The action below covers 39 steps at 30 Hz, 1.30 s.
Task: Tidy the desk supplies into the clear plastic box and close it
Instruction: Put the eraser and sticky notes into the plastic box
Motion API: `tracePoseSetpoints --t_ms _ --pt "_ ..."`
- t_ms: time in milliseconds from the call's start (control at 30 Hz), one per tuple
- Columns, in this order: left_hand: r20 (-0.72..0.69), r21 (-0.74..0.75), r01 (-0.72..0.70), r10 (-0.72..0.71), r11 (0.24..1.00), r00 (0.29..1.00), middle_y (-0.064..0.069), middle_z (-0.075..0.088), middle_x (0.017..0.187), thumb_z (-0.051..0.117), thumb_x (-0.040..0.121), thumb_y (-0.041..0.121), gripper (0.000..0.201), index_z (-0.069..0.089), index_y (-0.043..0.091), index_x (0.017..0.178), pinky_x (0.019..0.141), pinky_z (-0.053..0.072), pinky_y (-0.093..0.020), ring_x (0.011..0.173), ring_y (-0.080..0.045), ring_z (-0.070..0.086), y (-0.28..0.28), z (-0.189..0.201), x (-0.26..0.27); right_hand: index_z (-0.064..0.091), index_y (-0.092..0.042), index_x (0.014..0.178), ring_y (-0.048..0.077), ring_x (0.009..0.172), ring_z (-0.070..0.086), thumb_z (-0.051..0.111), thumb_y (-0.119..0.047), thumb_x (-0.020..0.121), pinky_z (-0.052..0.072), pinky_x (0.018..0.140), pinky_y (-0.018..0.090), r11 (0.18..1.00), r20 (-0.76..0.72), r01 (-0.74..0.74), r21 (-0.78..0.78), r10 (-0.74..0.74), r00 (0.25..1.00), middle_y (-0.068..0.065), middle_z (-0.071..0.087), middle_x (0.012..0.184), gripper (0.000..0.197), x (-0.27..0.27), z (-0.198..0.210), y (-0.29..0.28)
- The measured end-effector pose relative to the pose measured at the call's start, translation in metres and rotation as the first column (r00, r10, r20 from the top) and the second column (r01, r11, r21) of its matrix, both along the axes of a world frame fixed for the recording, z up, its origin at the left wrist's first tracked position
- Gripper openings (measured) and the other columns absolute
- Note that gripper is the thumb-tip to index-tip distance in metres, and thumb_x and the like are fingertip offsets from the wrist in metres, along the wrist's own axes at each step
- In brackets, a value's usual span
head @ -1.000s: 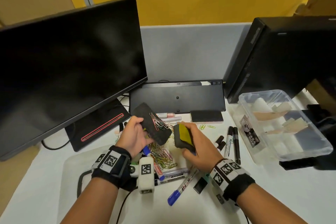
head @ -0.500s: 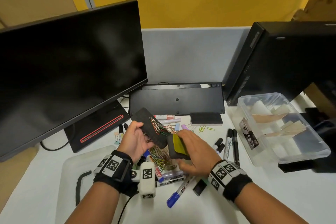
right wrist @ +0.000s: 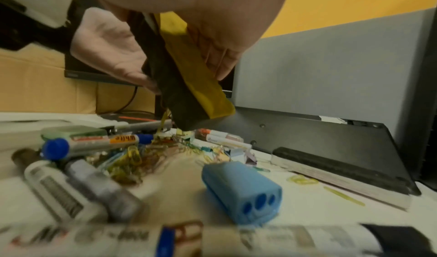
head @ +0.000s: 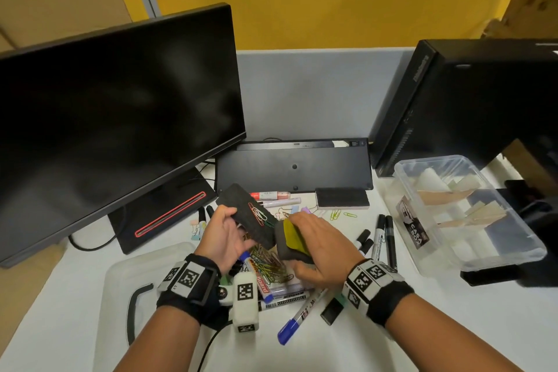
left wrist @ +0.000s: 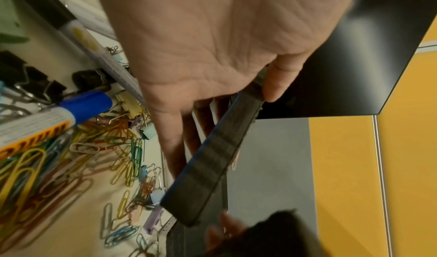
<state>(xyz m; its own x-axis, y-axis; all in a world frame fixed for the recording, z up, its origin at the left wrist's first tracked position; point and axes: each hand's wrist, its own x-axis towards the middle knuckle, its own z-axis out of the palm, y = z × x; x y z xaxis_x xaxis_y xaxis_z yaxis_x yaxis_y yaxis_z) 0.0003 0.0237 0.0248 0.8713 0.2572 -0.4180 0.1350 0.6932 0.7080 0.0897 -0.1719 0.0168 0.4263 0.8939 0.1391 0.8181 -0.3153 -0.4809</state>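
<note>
My left hand [head: 225, 231] grips a black felt eraser [head: 246, 214] tilted above the desk, with a few coloured paper clips [head: 260, 216] clinging to its felt face. In the left wrist view the eraser [left wrist: 212, 160] lies between thumb and fingers. My right hand [head: 317, 246] holds a second eraser with a yellow top [head: 294, 240] right beside the first one; in the right wrist view the yellow eraser [right wrist: 189, 85] hangs over the clip pile. A heap of paper clips [head: 270, 264] and markers [head: 297, 315] lies under both hands. The clear plastic box [head: 471, 214] stands open at the right.
The box lid [head: 129, 293] lies flat at the near left. A monitor [head: 114, 118] fills the left, a keyboard [head: 294, 164] leans on the partition, a black computer case [head: 471, 100] stands at the right. A third eraser [head: 342, 198] and black markers [head: 385, 238] lie nearby.
My right hand has brought the yellow-topped eraser leftward until it sits against the black eraser. My left hand has kept its hold and barely moved.
</note>
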Motion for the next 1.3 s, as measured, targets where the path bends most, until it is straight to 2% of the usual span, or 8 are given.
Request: tracePoseSetpoints --t_ms 133,300,467,700,867,1000,1100,1300 --pt "0.001 -0.012 0.003 -0.003 1.000 1.000 -0.014 0.067 0.109 0.028 0.094 0.028 0.043 0.053 0.009 0.123 0.091 0.047 -0.049 0.104 -0.027 0.060 -0.007 0.001 0.002 0.019 -0.023 0.146 0.011 0.122 0.044 0.053 -0.050 0.081 0.041 0.102 0.028 0.999 -0.109 -0.036 0.011 0.037 0.993 -0.003 0.041 0.141 0.078 -0.013 0.006 0.010" --pt "-0.006 -0.035 -0.005 0.005 0.999 1.000 -0.018 0.061 0.121 0.028 0.094 0.030 0.045 0.050 0.007 0.127 0.093 0.046 -0.053 0.115 -0.032 0.055 -0.003 -0.001 -0.004 0.011 -0.021 0.151 0.012 0.137 0.031 0.051 -0.050 0.082 0.019 0.111 0.018 0.993 -0.046 -0.086 -0.083 0.082 0.996 -0.001 0.030 0.152 0.084 -0.015 -0.003 -0.007" --pt "-0.021 -0.040 -0.036 0.035 0.999 0.999 -0.020 0.056 0.130 0.032 0.093 0.033 0.050 0.046 0.006 0.133 0.092 0.049 -0.052 0.122 -0.034 0.052 0.001 -0.005 -0.008 0.028 -0.021 0.141 0.014 0.115 0.048 0.050 -0.053 0.080 0.044 0.099 0.032 0.998 -0.021 -0.045 -0.037 0.045 0.999 -0.001 0.048 0.132 0.072 -0.008 0.001 -0.012" --pt "-0.050 0.039 0.053 -0.051 0.998 0.997 -0.015 0.064 0.118 0.028 0.094 0.031 0.047 0.051 0.007 0.127 0.090 0.049 -0.045 0.105 -0.025 0.061 -0.009 0.002 -0.001 0.013 -0.027 0.149 0.011 0.109 0.050 0.056 -0.043 0.083 0.033 0.086 0.014 0.996 -0.108 -0.080 0.034 0.083 0.991 -0.003 0.048 0.135 0.080 -0.016 0.016 0.009" --pt "-0.005 0.007 0.013 -0.013 1.000 1.000 -0.018 0.061 0.122 0.029 0.095 0.030 0.043 0.051 0.010 0.126 0.095 0.046 -0.052 0.116 -0.031 0.055 -0.001 0.003 -0.005 0.017 -0.021 0.148 0.016 0.114 0.052 0.049 -0.053 0.082 0.046 0.093 0.026 0.990 -0.052 -0.125 -0.063 0.122 0.991 0.000 0.047 0.138 0.079 -0.011 0.012 0.001" --pt "-0.030 0.017 0.014 -0.014 1.000 0.999 -0.019 0.058 0.129 0.028 0.095 0.032 0.049 0.047 0.007 0.132 0.098 0.044 -0.052 0.123 -0.033 0.051 -0.001 -0.002 -0.009 0.028 -0.021 0.138 0.011 0.091 0.051 0.041 -0.060 0.079 0.045 0.077 0.025 0.997 -0.053 -0.053 -0.052 0.050 0.997 0.000 0.053 0.118 0.072 -0.007 0.014 -0.001" --pt "-0.035 0.051 0.036 -0.034 0.998 0.999 -0.012 0.067 0.114 0.026 0.095 0.030 0.046 0.052 0.009 0.126 0.090 0.048 -0.046 0.111 -0.027 0.058 -0.006 -0.002 -0.007 0.025 -0.022 0.142 0.012 0.101 0.052 0.051 -0.053 0.082 0.043 0.081 0.021 0.996 -0.074 -0.083 0.012 0.084 0.994 -0.001 0.050 0.127 0.072 -0.012 0.020 0.008" --pt "-0.035 0.052 0.038 -0.037 0.998 0.999 -0.016 0.061 0.123 0.027 0.095 0.029 0.043 0.053 0.012 0.125 0.091 0.048 -0.047 0.114 -0.028 0.054 -0.002 0.002 -0.004 0.015 -0.023 0.149 0.014 0.115 0.050 0.056 -0.046 0.086 0.040 0.087 0.019 0.989 -0.053 -0.133 -0.068 0.130 0.990 -0.001 0.044 0.140 0.080 -0.012 0.024 0.014"
